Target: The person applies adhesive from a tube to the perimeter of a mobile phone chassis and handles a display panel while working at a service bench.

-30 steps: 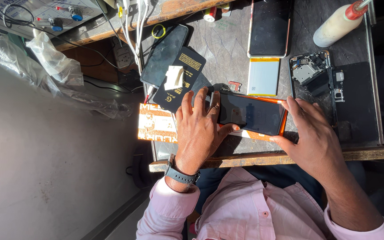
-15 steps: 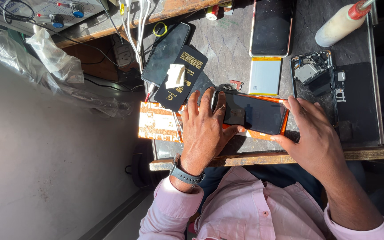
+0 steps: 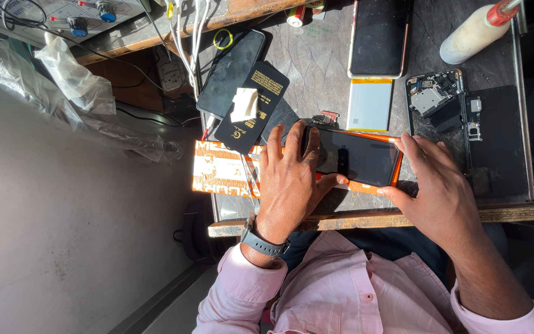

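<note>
Lying flat on the dark scratched workbench top (image 3: 316,62), near its wooden front edge, a black-screened smartphone in an orange frame (image 3: 356,158) is gripped at both ends. The left hand (image 3: 288,182) is spread over the phone's left end, fingers laid across the glass and thumb tucked under the lower edge, so the device is grasped rather than merely touched. The right hand (image 3: 437,192) is closed around the right end, fingertips set on the upper corner and thumb on the lower edge. A grey wristwatch (image 3: 264,242) is worn on the left wrist.

An orange printed cardboard box (image 3: 220,168) is seen just beside the left hand, partly under the phone. A black rectangular battery with gold print (image 3: 261,102) is placed above it, touching a dark phone panel (image 3: 230,71). A silver-grey flat battery (image 3: 369,104) and an opened phone chassis (image 3: 443,99) are noted beyond the held phone. A white bottle with a red cap (image 3: 474,31) is laid at the far right.
</note>
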